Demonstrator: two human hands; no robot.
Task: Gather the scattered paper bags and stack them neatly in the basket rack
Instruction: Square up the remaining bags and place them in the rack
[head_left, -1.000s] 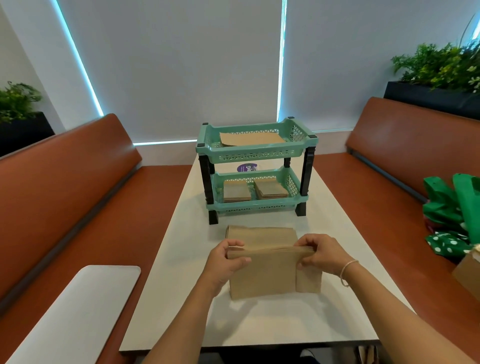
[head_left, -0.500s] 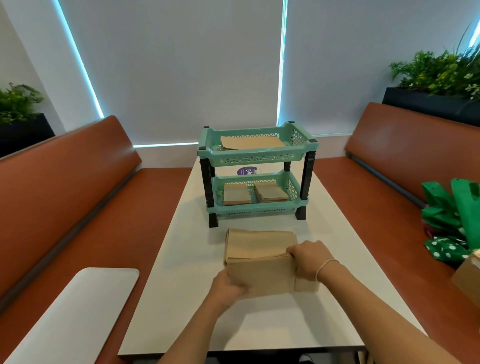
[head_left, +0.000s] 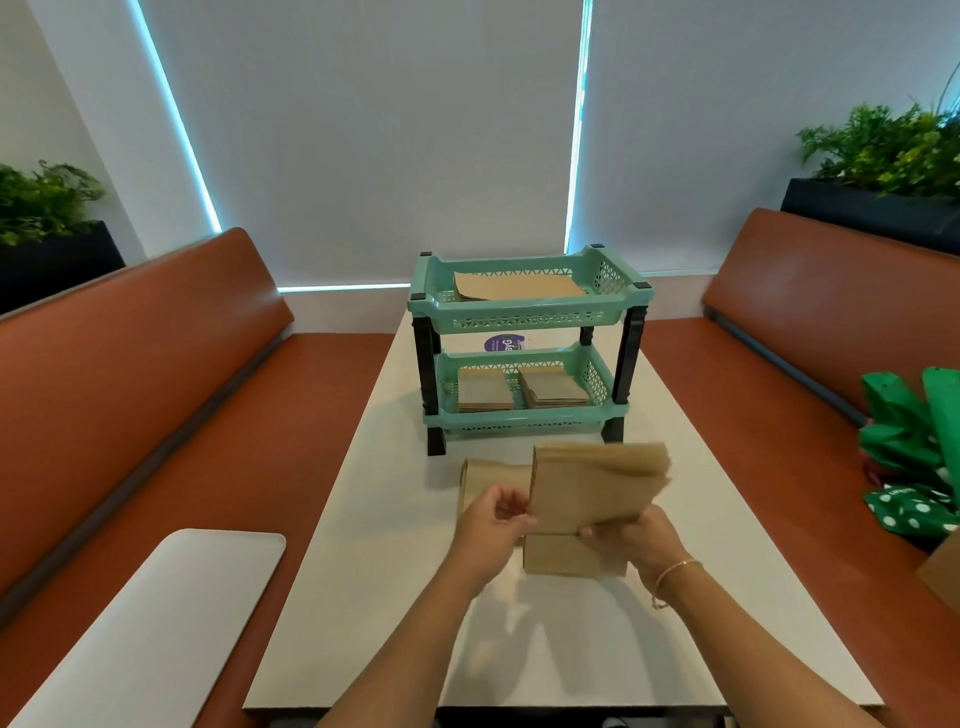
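**Rack part-filled, last bags in hand**

Your basket rack (head_left: 530, 312) holds 1 flat stack up top, 2 below. 2 bags (head_left: 571, 564) lie on the table (head_left: 363, 597). Your right hand (head_left: 631, 538) grips a lifted bundle of bags (head_left: 597, 488) by its near edge; your left hand (head_left: 493, 525) is loosely curled beside it, maybe touching.

Quick count: one teal basket rack (head_left: 527, 338) with two tiers on the one white tabletop (head_left: 363, 571). Top tier holds one pile of paper bags (head_left: 517, 285), the bottom tier holds two piles side by side (head_left: 483, 391) (head_left: 553, 387). Out front there's one bundle of bags held up (head_left: 597, 486), plus what look like two more lots lying flat (head_left: 488, 475) (head_left: 566, 556); can't count single bags in any of them. Two hands (head_left: 493, 525) (head_left: 631, 535), two orange benches (head_left: 130, 389) (head_left: 810, 332), two planters (head_left: 47, 228) (head_left: 883, 176), one white pad (head_left: 156, 623).
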